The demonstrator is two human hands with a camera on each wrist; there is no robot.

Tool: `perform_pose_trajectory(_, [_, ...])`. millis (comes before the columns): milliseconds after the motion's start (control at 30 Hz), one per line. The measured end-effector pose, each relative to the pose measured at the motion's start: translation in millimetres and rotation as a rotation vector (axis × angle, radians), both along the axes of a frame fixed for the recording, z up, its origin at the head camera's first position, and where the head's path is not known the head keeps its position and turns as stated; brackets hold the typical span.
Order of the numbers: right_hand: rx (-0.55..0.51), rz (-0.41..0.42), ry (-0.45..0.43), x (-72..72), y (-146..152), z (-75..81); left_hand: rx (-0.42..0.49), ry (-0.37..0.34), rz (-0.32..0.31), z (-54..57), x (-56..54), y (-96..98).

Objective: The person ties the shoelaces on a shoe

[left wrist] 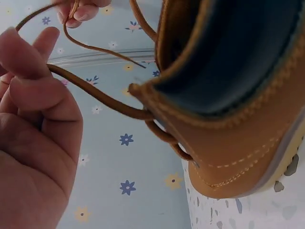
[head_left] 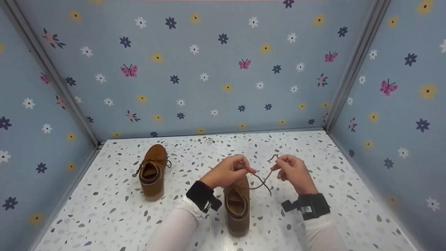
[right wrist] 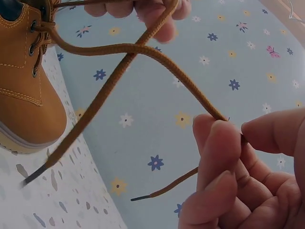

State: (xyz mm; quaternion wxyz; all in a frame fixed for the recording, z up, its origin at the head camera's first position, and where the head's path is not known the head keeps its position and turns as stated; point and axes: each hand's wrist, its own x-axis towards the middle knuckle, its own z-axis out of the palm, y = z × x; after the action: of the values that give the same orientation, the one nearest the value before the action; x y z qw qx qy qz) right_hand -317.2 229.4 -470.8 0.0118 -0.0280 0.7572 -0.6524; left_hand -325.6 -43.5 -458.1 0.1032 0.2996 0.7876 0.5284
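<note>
A brown lace-up shoe (head_left: 238, 223) stands on the floor below my hands, its toe pointing away from me. My left hand (head_left: 227, 171), over the front of this shoe, pinches one shoelace (left wrist: 97, 94) between thumb and fingers. To the right of the shoe, my right hand (head_left: 295, 173) pinches the other shoelace (right wrist: 178, 74), whose tip sticks out past the fingers. Between my hands the two laces cross, and a dark-tipped end (right wrist: 32, 176) hangs below the crossing. In the head view, the left hand and forearm hide part of the shoe's front.
A matching brown shoe (head_left: 153, 174) stands to the left, with its lace tied in a bow. The speckled white floor (head_left: 195, 153) meets flower-patterned panels (head_left: 209, 69) at the back and both sides. A black strap (head_left: 200, 195) is on each wrist.
</note>
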Motion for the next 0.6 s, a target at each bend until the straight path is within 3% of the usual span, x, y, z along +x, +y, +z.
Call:
perform_pose_trajectory(200, [0.009, 0.008, 0.008, 0.1, 0, 2.3, -0.239, 0.069, 0.16, -7.6, -4.7, -4.2])
perform_pose_trajectory(333, [0.024, 0.023, 0.025, -2.1, -2, 7.0, -0.374, 0.088, 0.225, -9.7, -8.9, -11.0])
perform_pose_trajectory(467, [0.02, 0.05, 0.026, -5.4, -4, 11.3, -0.431, 0.067, 0.244, -8.2, -11.9, -20.4])
perform_pose_trajectory(600, [0.034, 0.082, 0.032, -8.5, -10, 16.5, -0.435, 0.031, 0.195, -5.1, -12.7, -29.3])
